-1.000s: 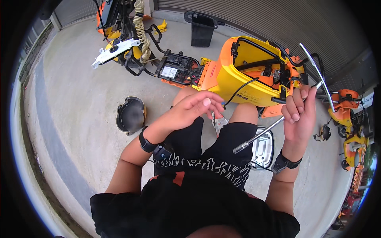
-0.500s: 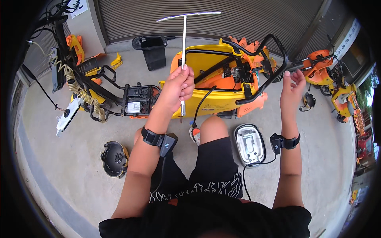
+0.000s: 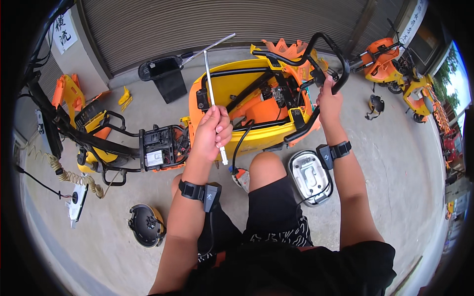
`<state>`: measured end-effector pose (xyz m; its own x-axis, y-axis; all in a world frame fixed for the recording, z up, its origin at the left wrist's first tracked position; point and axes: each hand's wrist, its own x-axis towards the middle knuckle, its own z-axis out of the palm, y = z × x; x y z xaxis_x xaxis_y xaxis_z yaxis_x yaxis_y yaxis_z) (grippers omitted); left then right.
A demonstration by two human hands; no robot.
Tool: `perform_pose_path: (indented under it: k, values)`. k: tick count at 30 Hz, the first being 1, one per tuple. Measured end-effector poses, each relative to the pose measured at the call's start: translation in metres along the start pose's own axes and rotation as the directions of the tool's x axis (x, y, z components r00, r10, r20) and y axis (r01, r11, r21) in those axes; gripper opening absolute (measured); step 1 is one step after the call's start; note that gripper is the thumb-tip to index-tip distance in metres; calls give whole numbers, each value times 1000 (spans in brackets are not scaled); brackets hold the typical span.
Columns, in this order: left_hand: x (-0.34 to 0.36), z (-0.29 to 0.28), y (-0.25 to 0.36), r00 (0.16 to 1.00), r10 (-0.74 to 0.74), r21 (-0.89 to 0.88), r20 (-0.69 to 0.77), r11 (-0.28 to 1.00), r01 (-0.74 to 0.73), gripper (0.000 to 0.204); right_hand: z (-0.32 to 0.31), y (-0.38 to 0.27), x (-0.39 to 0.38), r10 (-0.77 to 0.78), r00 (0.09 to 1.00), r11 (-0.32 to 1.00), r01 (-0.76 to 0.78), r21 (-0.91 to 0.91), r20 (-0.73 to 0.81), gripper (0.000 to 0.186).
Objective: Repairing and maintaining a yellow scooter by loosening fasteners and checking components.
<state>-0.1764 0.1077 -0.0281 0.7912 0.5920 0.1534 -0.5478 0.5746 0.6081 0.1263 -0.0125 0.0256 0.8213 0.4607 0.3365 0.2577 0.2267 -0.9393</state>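
Note:
My left hand (image 3: 213, 130) is closed round the shaft of a silver T-handle wrench (image 3: 209, 81), its crossbar up and its socket end pointing down. The wrench is in front of the yellow and orange body (image 3: 222, 74) of a stripped scooter, whose open top shows a black frame and orange parts inside. At the body's right end, my right hand (image 3: 331, 103) is closed on a black tubular rail (image 3: 341, 64); the hand hides part of the tube. A black hose or cable (image 3: 242, 140) hangs over the body's near side.
A white-lined scooter seat (image 3: 311, 177) lies upturned by my right knee. Left of my legs stands a round black bowl-like part (image 3: 146, 226) with small pieces inside. A black bin (image 3: 165, 79) stands by the shutter. More scooters (image 3: 385, 59) are at far right.
My right hand has come from empty air onto the black rail. The left hand still holds the wrench, now tilted and lower left. The view has shifted.

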Motion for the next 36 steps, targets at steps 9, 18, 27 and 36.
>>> perform_pose_path:
  k: [9,18,27,36]
  values:
    - [-8,0,4,998,-31,3,46,1000,31,28,-43,-11,7,13,983,979,26,204,-184,43]
    - [-14,-1,3,998,-19,28,63,999,17,28,-64,75,-14,405,884,773,-196,603,-232,33]
    - [-28,-4,13,995,-77,91,57,993,72,26,-70,49,-21,442,893,676,-272,684,-82,31]
    - [-25,0,7,990,-135,117,52,985,128,27,-45,-23,-45,291,945,832,-174,526,-147,34]
